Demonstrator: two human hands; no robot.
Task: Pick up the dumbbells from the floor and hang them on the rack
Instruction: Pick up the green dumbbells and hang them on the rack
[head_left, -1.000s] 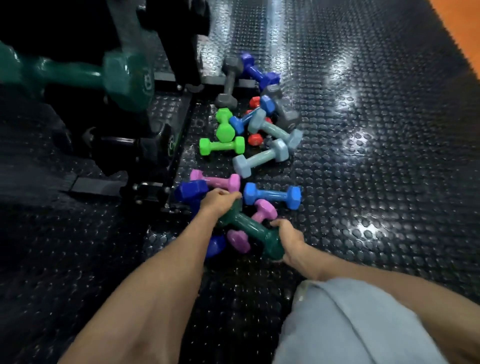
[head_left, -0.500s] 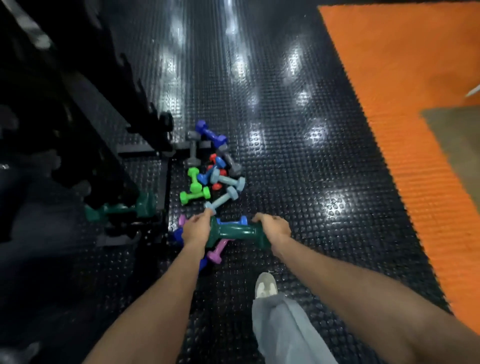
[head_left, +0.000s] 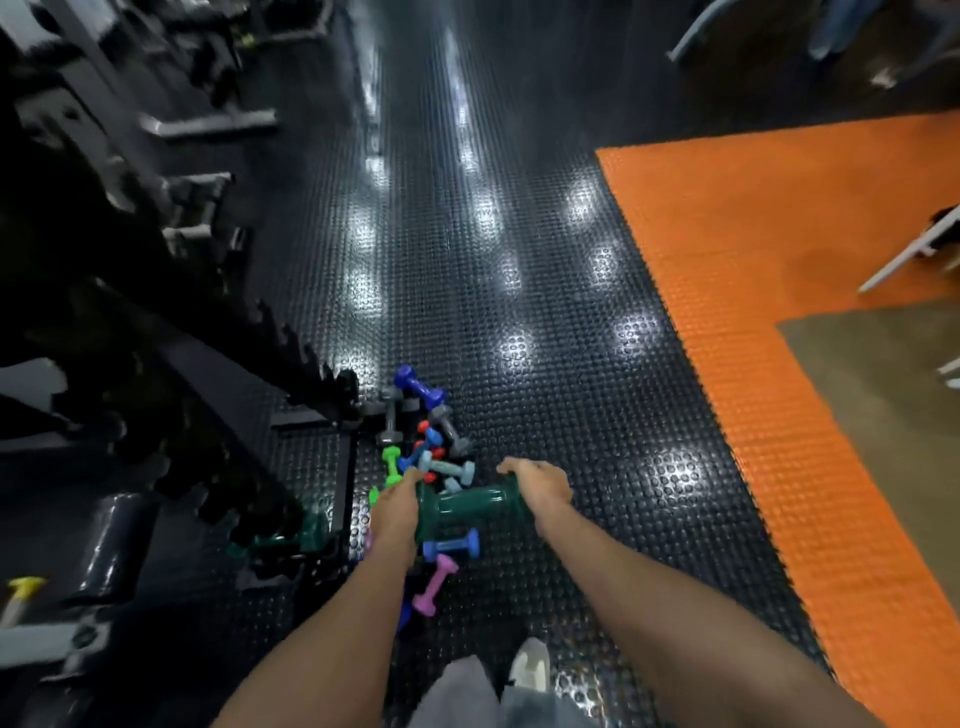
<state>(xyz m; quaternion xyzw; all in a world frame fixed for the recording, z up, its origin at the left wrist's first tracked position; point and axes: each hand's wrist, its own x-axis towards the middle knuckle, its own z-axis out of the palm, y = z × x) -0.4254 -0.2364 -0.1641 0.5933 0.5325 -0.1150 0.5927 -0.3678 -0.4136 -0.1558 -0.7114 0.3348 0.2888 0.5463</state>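
Black studded gym floor (head_left: 519, 260), rack (head_left: 249, 384) on the left. Both hands, left hand (head_left: 397, 506) and right hand (head_left: 537, 486), are curled round the ends of a green dumbbell (head_left: 467, 512) held above the pile. Looks heavy and glossy, probably slick, so gripping both heads makes sense.

Dark green dumbbell (head_left: 465, 506), glossy, held level above the floor by both ends. Below and beyond, a loose pile of small dumbbells (head_left: 428, 447) in blue, purple, grey, green and pink. Beside it, left, the black rack (head_left: 223, 374).
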